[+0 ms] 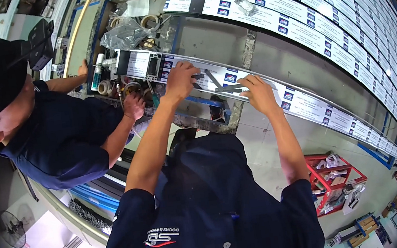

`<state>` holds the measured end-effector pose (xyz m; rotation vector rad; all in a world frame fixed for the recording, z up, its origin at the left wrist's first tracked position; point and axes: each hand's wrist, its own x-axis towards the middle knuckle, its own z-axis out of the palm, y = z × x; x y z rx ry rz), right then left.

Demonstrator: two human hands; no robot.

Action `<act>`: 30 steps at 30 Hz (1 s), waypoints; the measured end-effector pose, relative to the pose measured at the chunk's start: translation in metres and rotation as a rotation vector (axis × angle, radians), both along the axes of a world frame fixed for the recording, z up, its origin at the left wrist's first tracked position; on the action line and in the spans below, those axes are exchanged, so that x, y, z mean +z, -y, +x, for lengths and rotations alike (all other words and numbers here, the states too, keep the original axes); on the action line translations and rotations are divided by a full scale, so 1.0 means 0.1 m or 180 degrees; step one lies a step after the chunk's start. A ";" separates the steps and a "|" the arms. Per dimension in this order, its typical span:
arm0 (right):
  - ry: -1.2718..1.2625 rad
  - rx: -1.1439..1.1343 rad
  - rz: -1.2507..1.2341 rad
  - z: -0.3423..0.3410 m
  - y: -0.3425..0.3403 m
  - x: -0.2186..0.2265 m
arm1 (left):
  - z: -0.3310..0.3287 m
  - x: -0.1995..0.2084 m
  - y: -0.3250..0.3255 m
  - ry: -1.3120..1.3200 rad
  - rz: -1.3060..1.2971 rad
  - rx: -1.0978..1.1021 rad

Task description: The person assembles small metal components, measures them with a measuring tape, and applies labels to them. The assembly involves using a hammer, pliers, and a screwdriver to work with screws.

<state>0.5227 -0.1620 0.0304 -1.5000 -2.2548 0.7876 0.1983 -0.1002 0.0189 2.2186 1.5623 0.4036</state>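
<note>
near: one short dark strip [229, 89] is pinched at its end by the right hand [258, 92]; the left hand [181, 81] is curled over others, though whether they are gripped cannot be told. strips are judged to be being sorted; for the next move, one would need to be separated and aligned. the strips are narrow, straight, partly crossed, placed toward the left of a long film-covered profile [303, 101]. far right: labelled profiles [339, 12] are laid in rows.
</note>
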 end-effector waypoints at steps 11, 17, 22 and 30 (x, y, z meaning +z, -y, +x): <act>0.0799 0.0648 0.0122 -0.18 -0.12 -0.23 | -0.01 0.03 -0.05 -0.0584 -0.0577 -0.0882; 0.0737 0.0280 0.0219 -0.03 -0.13 -0.15 | 0.01 0.05 -0.05 -0.0132 -0.0369 -0.0687; -0.0052 -0.0482 -0.0199 0.09 0.15 0.15 | -0.01 0.14 0.03 0.0645 -0.0227 -0.0359; -0.3199 -0.2099 -0.1794 0.05 0.71 0.16 | -0.18 0.10 0.21 0.1088 -0.0403 0.0979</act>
